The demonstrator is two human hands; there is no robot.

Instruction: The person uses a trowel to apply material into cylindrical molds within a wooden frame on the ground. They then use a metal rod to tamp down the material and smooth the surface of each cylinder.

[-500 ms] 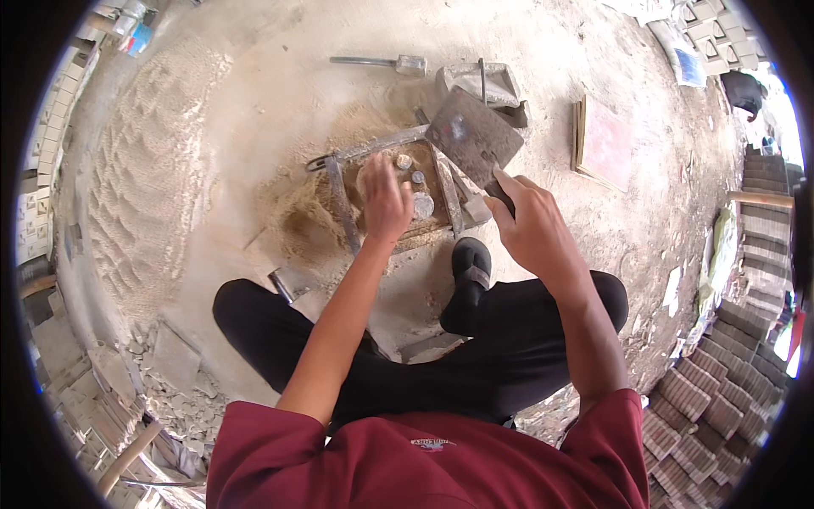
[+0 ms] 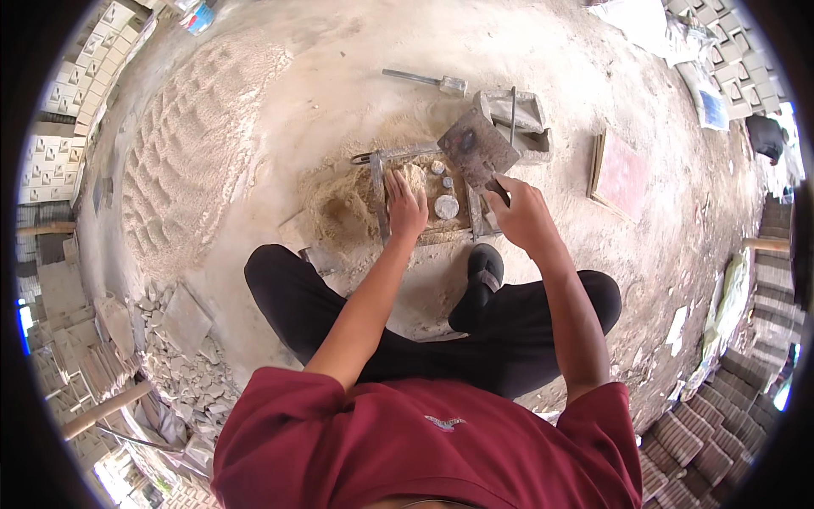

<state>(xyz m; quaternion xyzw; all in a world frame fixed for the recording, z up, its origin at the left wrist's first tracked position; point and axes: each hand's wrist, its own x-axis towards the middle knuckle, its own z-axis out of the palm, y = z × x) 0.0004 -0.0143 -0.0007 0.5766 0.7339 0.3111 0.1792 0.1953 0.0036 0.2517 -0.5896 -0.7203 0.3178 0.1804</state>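
A rectangular frame [image 2: 379,191] filled with sand lies on the ground before me. Near its left bar, my left hand [image 2: 407,208] rests with straight fingers against a small heap of loose sand [image 2: 413,176]. Beside it, a large round metal disc [image 2: 446,206] and smaller round pieces [image 2: 437,167] sit in the sand. My right hand [image 2: 527,216] is closed around the short handle of a flat, square-bladed trowel [image 2: 477,146]. The trowel's blade is raised and hides the frame's far right corner.
Beyond the trowel lies a divided tray [image 2: 543,146] with a rod across it. A mallet-like tool [image 2: 453,86] is farther off. Boards [image 2: 619,178] lie at right, a broad sand bed [image 2: 182,161] at left. My shod foot [image 2: 483,271] is just below the frame.
My left hand has moved left across the frame toward its left bar, with sand now gathered at its fingers. The right hand still holds the trowel. The whole view has shifted.
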